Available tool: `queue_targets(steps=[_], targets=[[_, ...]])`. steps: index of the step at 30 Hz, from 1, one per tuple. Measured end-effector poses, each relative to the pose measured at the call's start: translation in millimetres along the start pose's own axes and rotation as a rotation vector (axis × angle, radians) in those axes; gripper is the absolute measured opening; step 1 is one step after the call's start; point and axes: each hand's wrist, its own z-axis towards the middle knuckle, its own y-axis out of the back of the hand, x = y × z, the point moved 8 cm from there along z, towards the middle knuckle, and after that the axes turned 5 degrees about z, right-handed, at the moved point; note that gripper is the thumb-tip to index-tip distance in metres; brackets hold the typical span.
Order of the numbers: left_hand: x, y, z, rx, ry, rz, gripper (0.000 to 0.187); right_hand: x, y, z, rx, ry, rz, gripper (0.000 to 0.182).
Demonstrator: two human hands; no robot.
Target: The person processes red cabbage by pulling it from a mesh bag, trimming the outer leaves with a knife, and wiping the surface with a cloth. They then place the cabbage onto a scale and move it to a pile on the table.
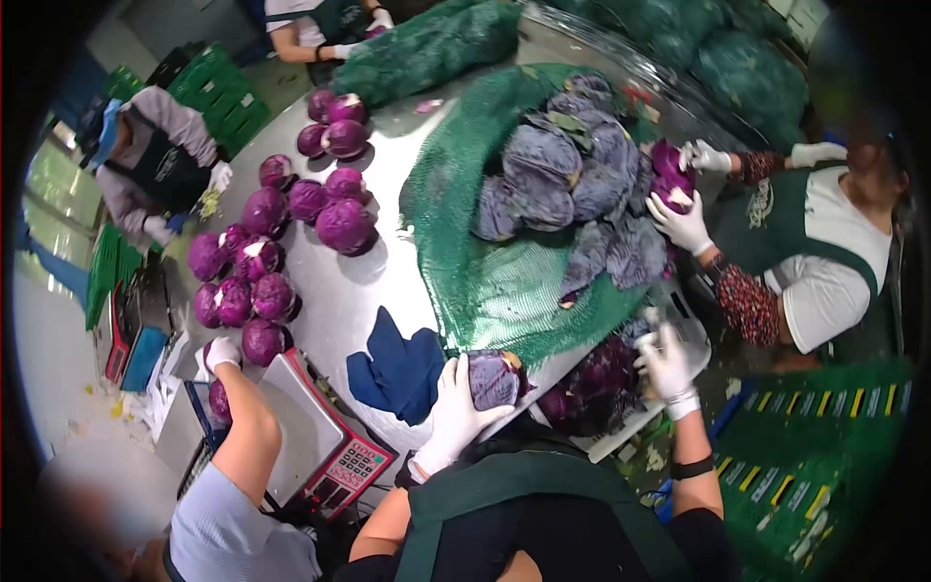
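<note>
Along the near edge of the counter (380, 281), left to right: a blue cloth (400, 367), then the left hand (454, 415), its grip curled round the left side of a cabbage (493, 383). The cabbage lies just right of that palm, beside the green net (485, 301), roundish, with no clear long axis. Beyond sits a bin (621, 438) of purple leaves (592, 388); over its right side hangs the right hand (669, 369), well apart from the cabbage, its grip too blurred to tell.

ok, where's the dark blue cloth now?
Head view, left of centre: the dark blue cloth lies on the metal table, between the scale and green net, beside the wearer's left hand.
</note>
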Motion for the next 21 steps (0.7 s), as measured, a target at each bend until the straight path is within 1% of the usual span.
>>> queue_targets(steps=[2,4,6,8,9,10,11,12,13,14,16,18,20,21], targets=[[-10.9,-3.7,8.5,0.033,0.000,0.082,0.108,-23.5,-60.2,-26.2,0.257,-0.090,-0.151,0.041],[-15.1,-11.9,16.3,0.032,-0.033,0.142,0.109,-16.1,-111.1,-48.6,0.239,0.649,-0.569,0.033],[-24.3,-15.2,24.5,0.047,-0.014,0.187,0.102,27.2,-136.8,-73.7,0.206,0.838,-0.592,0.030],[-22.3,-23.1,29.2,0.052,0.011,0.184,0.100,8.8,-146.5,-65.8,0.235,0.651,-0.468,0.030],[-25.8,-21.7,32.0,0.044,-0.007,0.182,0.099,-33.6,-164.4,-52.3,0.368,0.446,-0.617,0.023],[-26.2,-22.0,31.5,0.007,-0.043,0.197,0.098,-47.3,-173.2,-40.4,0.364,0.442,-0.618,0.023],[-21.5,-24.0,32.8,0.000,-0.038,0.182,0.098,-60.4,-183.1,-28.8,0.362,0.413,-0.691,0.021],[-16.1,-23.5,35.2,-0.011,-0.032,0.167,0.098,-58.8,-189.0,-21.3,0.360,0.386,-0.765,0.019],[-11.2,-21.0,38.6,-0.002,-0.030,0.105,0.097,-54.9,-191.8,-20.1,0.408,0.386,-0.756,0.017],[-8.6,-19.9,39.4,-0.009,-0.063,0.077,0.096,-54.4,-188.2,-24.3,0.408,0.386,-0.753,0.017],[-4.8,-19.6,38.1,0.003,-0.047,0.095,0.095,-49.7,-185.5,-35.8,0.454,0.472,-0.697,0.016],[-5.6,-21.2,38.0,0.003,-0.060,0.104,0.095,-44.4,-190.3,-34.8,0.480,0.425,-0.708,0.017],[-11.1,-20.3,41.8,-0.011,-0.042,0.139,0.095,-68.2,-201.4,-15.5,0.437,0.256,-0.859,0.020],[-17.4,-18.4,42.1,0.010,-0.064,0.124,0.093,-93.7,-220.0,-6.8,0.473,0.453,-0.858,0.018]])
